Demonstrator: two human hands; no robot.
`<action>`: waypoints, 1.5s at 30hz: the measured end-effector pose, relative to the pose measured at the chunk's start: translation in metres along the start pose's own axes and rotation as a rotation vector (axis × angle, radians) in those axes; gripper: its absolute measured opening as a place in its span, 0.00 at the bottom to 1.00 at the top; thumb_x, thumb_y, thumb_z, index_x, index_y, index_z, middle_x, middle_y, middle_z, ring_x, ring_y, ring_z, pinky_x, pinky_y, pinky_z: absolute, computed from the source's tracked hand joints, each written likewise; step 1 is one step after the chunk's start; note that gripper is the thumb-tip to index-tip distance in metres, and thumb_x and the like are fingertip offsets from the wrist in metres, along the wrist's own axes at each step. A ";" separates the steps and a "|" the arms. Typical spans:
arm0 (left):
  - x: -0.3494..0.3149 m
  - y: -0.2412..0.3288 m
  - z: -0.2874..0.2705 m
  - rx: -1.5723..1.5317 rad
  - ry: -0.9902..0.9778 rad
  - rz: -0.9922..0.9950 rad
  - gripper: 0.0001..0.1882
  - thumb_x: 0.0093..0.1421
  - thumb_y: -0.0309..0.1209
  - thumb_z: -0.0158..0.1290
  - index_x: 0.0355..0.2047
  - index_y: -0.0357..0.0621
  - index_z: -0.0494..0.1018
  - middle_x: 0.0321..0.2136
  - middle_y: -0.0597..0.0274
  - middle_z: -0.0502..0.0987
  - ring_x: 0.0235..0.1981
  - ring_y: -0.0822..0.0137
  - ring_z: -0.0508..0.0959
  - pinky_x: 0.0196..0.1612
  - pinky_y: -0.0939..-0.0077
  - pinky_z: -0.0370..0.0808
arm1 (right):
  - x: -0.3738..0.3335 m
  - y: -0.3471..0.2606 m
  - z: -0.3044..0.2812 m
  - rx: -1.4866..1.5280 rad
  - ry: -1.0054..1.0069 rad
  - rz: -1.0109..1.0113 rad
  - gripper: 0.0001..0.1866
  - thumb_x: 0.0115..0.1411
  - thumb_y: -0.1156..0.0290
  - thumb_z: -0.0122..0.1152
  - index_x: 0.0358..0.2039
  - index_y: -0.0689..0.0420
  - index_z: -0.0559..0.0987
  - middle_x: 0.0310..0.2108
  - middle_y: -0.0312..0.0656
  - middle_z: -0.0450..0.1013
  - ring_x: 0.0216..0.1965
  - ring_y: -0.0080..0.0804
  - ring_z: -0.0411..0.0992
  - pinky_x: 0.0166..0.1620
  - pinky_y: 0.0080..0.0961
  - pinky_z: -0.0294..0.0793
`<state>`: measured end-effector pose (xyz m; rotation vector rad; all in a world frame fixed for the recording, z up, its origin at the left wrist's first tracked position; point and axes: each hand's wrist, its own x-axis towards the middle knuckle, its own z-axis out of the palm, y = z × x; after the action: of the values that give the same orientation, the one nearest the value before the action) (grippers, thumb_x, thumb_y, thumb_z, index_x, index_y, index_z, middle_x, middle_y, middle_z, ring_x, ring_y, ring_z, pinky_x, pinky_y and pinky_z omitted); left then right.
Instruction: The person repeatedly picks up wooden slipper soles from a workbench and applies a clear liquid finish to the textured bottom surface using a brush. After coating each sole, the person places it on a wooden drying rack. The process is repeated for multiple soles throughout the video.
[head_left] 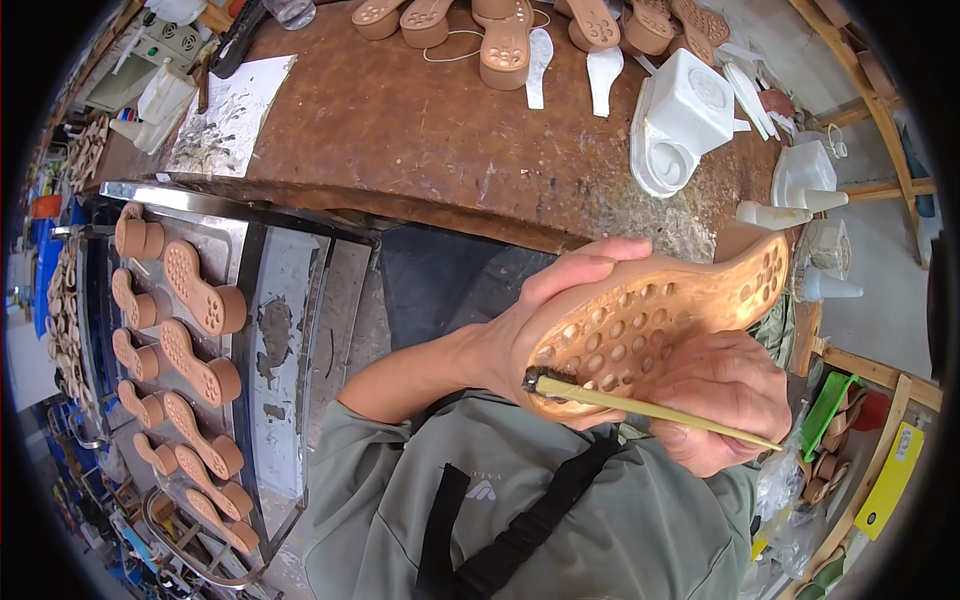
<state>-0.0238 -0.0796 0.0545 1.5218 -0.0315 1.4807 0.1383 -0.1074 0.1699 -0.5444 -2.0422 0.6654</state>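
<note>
My left hand [503,342] is wrapped round a brown shoe sole [690,296], held up in front of my chest and tilted. Round hollows cover its face, which has a wet-looking sheen. Between the fingers of my right hand [728,392] is a brush with a pale, slim handle [640,404]. Its dark bristle end [538,380] touches the sole's lower left rim, close to my left palm. Part of the sole's middle lies hidden behind my right hand.
Beyond my hands stands a brown workbench [420,130] with more soles [505,50], white cut pieces [604,78] and a white plastic pot [683,110]. Nozzle bottles [810,185] sit at its right. On my left, a metal tray [222,250] carries several soles. A green bin [828,410] is at right.
</note>
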 end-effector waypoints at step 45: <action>0.034 0.004 0.009 -0.894 0.463 -0.525 0.46 0.58 0.63 0.35 0.65 0.41 0.45 0.62 0.43 0.54 0.59 0.54 0.63 0.56 0.60 0.65 | 0.013 0.044 -0.006 -0.209 0.374 0.190 0.08 0.50 0.83 0.63 0.32 0.68 0.78 0.25 0.47 0.76 0.22 0.31 0.75 0.27 0.22 0.74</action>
<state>-0.0106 -0.0681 0.0852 0.4049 -0.0134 1.1112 0.1420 -0.0644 0.1522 -0.9213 -1.7274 0.4221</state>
